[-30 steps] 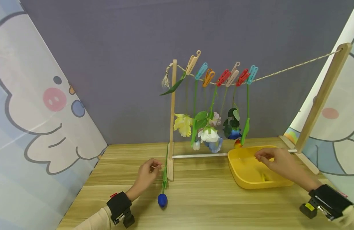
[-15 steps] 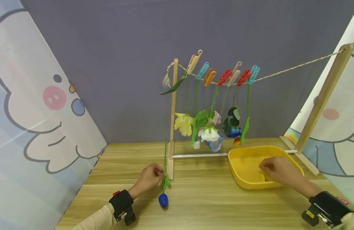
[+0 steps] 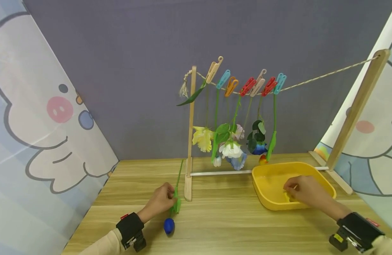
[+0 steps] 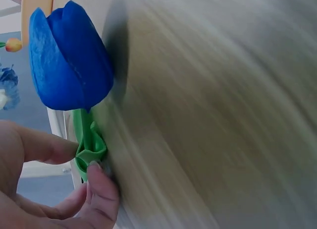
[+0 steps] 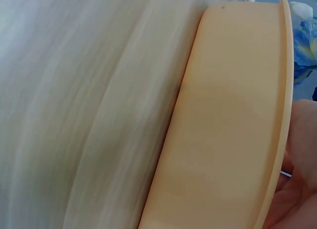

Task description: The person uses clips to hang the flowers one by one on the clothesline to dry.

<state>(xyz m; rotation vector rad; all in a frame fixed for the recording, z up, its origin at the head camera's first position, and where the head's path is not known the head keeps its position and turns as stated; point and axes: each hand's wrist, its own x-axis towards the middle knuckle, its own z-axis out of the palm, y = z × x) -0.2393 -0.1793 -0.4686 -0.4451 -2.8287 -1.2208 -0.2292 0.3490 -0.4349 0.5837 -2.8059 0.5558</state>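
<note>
My left hand (image 3: 160, 199) pinches the green leafy stem (image 4: 89, 157) of a blue tulip (image 3: 169, 226) between thumb and fingers. The tulip lies low over the wooden table, its bloom (image 4: 72, 58) pointing towards me and its stem end away. Inside the yellow basin (image 3: 268, 204), my right hand (image 3: 305, 189) holds a small yellow clothespin (image 3: 289, 196) at the fingertips, partly covered by the hand. From the right wrist, the basin's outer wall (image 5: 223, 115) hides those fingertips and the clothespin.
A rope (image 3: 326, 75) runs between two wooden posts (image 3: 358, 109). Coloured clothespins (image 3: 248, 86) hold several flowers upside down on it, among them a white one (image 3: 231, 150) and a yellow one (image 3: 203, 139). A white rod (image 3: 221, 173) joins the posts low down.
My left hand has reached the tulip, taken hold of its stem and drawn it slightly left. My right hand has lowered into the basin and grasped the yellow clothespin, which has shifted slightly.
</note>
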